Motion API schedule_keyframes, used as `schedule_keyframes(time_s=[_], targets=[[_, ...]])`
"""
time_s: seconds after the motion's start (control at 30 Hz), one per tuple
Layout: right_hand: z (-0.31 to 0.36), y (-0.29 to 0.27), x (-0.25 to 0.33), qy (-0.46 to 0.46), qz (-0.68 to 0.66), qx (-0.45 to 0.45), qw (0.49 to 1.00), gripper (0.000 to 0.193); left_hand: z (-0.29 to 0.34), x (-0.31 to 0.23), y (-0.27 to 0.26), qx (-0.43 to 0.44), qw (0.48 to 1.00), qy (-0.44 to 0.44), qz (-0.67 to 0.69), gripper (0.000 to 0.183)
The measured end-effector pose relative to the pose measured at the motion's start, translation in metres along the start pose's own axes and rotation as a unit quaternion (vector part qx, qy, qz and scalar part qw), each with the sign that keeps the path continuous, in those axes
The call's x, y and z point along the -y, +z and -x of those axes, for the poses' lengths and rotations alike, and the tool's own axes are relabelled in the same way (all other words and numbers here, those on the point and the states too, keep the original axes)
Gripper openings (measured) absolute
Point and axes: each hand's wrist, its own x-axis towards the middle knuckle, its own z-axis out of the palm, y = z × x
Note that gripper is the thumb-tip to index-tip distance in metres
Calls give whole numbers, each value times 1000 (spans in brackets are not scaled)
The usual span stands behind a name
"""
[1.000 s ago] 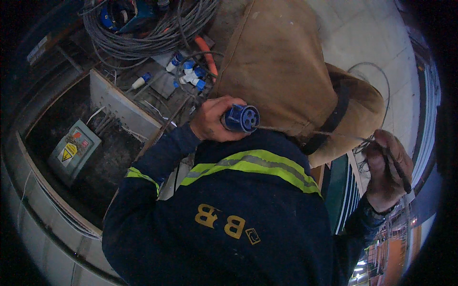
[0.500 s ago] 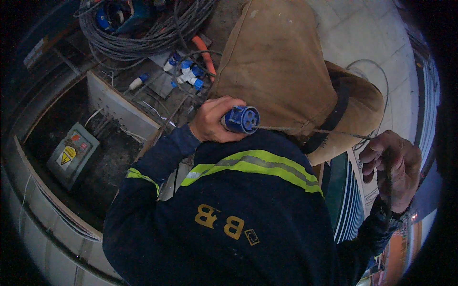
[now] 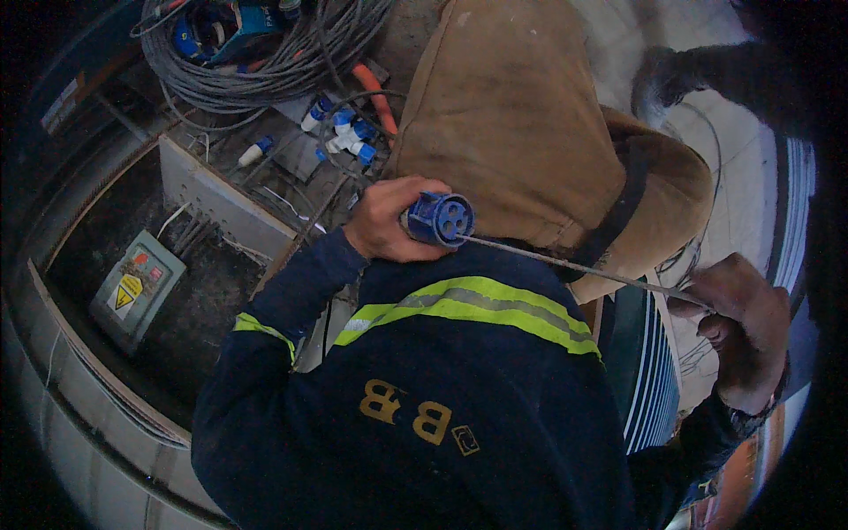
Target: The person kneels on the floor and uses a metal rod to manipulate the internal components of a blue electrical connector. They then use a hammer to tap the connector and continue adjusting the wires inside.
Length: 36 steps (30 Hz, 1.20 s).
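My left hand (image 3: 396, 219) is closed around a blue industrial socket connector (image 3: 440, 219), its round face with several holes turned to the right. From beside that face a thin grey cable (image 3: 565, 264) stretches taut across my lap. I cannot tell whether it touches the face or passes behind it. Its other end goes into my right hand (image 3: 740, 322), whose curled fingers grip it at the right. Brown trousers (image 3: 503, 124) cover my bent leg just beyond the connector.
At the far left lie a coil of grey cable (image 3: 256, 75), a blue-and-white splitter (image 3: 352, 137) and an orange hose piece (image 3: 374, 97). A grey electrical box (image 3: 138, 291) sits in a floor recess. Another person's dark-trousered leg (image 3: 733, 75) is at the far right.
My right hand has moved slightly right and down, and the cable now slopes more. The connector has shifted a little left. Someone's leg and shoe have appeared at the far right.
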Motion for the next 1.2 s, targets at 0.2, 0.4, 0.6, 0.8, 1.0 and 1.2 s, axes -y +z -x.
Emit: schedule_keyframes(time_s=[0.2, 0.4, 0.6, 0.8, 1.0, 1.2], targets=[[-11, 8, 22, -161, 316, -66, 933, 36, 1, 1, -1, 8, 1000, -9, -1, 65], [-3, 20, 15, -105, 355, -111, 922, 36, 0, 1, 1, -2, 1000, -5, -6, 65], [-2, 40, 13, -75, 340, -200, 916, 38, -1, -2, 1, -10, 1000, -6, -4, 65], [-6, 35, 10, -129, 295, -186, 928, 30, 0, -1, 0, -8, 1000, -5, 7, 64], [-13, 46, -18, -230, 113, -245, 935, 42, -2, -2, 1, -15, 1000, -2, 6, 64], [-17, 77, -21, -122, -125, -351, 920, 56, 0, -3, 1, -22, 1000, 12, -12, 61]])
